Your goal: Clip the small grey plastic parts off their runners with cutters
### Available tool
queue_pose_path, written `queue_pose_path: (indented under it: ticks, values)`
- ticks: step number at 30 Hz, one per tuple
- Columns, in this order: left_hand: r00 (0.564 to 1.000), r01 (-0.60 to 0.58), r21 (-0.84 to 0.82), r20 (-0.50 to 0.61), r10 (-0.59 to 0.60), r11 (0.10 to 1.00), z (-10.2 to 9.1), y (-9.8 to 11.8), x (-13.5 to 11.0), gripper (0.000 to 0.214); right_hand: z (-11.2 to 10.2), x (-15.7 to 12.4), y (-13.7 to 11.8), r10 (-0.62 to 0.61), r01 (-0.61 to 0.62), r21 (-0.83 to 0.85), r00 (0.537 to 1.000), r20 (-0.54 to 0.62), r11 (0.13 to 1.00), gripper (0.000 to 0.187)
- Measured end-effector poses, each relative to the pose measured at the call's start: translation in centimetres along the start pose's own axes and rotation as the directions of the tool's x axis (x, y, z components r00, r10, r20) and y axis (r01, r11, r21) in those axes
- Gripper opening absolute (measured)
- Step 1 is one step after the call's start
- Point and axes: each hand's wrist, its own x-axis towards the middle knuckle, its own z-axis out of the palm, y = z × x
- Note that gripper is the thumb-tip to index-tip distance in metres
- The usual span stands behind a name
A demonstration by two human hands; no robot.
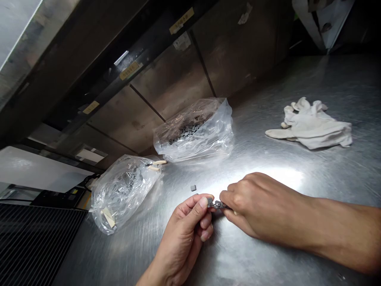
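My left hand and my right hand meet low over a steel table. Both pinch a small grey metal part between their fingertips; the left thumb and forefinger hold its left end, the right fingers close on its right end. A tiny dark grey block lies loose on the table just beyond the left hand. Two clear plastic bags hold many such small grey pieces: one at the back, one to the left.
A pair of white cloth gloves lies crumpled at the right back of the table. A dark panelled wall with yellow labels rises behind the bags. A black ribbed surface sits off the table's left edge.
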Motion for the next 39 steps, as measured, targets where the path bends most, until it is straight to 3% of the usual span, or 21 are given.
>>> queue_pose_path:
  ticks: [6,15,29,34,39]
  values:
    - [1.0,-0.014,0.0,0.011,0.014,1.0,0.1,0.2,-0.1,0.017,0.0,0.1,0.5,0.047,-0.047,-0.014,0.999,-0.001,0.999,0.017]
    - [1.0,-0.009,-0.021,0.004,0.009,1.0,0.3,0.2,-0.1,0.017,0.5,-0.2,0.3,-0.007,0.002,-0.029,0.984,-0.176,1.0,0.016]
    - [1.0,-0.003,-0.042,0.024,0.004,0.999,0.0,0.0,0.0,0.016,0.7,-0.3,0.0,-0.011,0.004,-0.061,0.992,-0.126,0.998,0.012]
    - [0.999,-0.013,-0.029,0.038,0.015,0.999,0.0,0.1,0.0,0.016,0.9,-0.2,0.3,-0.003,0.004,0.006,0.993,-0.122,1.0,0.018]
    - [1.0,-0.02,-0.04,0.016,0.021,0.999,0.0,0.1,0.2,0.015,0.5,0.1,1.3,0.031,-0.009,0.097,0.973,-0.228,0.995,0.024]
